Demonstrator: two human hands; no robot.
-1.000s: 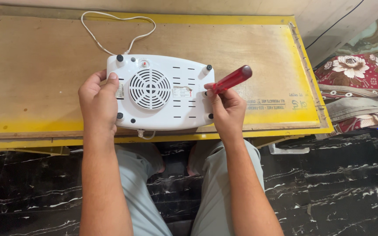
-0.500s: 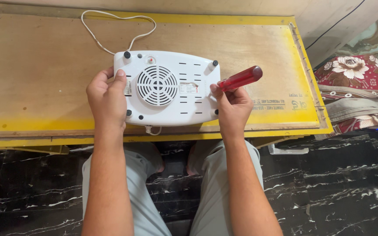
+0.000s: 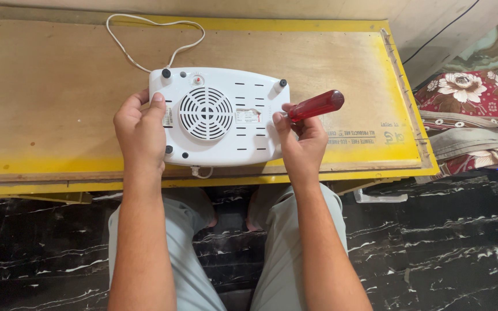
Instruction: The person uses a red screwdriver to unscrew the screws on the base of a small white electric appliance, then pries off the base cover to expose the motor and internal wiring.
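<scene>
A white flat appliance (image 3: 226, 115) lies upside down on a wooden board, its round fan grille and black rubber feet facing up. My left hand (image 3: 140, 131) grips its left edge, thumb on the underside. My right hand (image 3: 300, 140) holds a screwdriver with a red handle (image 3: 316, 105) and also rests against the appliance's right edge. The screwdriver's tip is hidden by my fingers. A white power cord (image 3: 151, 40) loops away from the appliance's far side.
The wooden board with a yellow border (image 3: 59, 86) spans the view and ends just before my knees. A folded floral cloth (image 3: 468, 115) lies to the right. Black marble floor (image 3: 433, 247) lies below. A black cable (image 3: 439, 34) runs along the wall at upper right.
The appliance has shifted slightly away from me and to the right on the board. Both hands moved with it and kept their grips.
</scene>
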